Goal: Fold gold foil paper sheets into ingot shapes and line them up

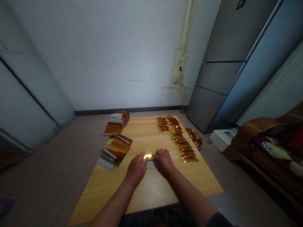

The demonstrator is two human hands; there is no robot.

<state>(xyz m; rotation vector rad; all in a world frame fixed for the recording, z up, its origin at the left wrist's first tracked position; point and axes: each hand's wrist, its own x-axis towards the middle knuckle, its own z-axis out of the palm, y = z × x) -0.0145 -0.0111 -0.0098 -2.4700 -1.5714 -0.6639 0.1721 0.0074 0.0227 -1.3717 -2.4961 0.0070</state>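
Note:
Between my two hands is a sheet of shiny gold foil paper point(148, 156), curled or folded at its far edge, with a pale grey part point(151, 164) showing below. My left hand point(137, 168) pinches its left end, thumb and fingers closed. My right hand point(163, 161) grips the right end with its fingers curled over. Left of my hands lie loose stacks of gold-and-grey foil paper point(121, 145). To the right, rows of folded gold foil pieces point(183, 145) stand side by side on the wooden table point(146, 189).
Another stack of foil sheets point(118, 121) lies at the table's far left. A heap of folded gold pieces point(194, 137) sits beyond the right edge. A grey refrigerator point(213, 75), a white box point(221, 139) and a wooden bench point(258, 129) stand right.

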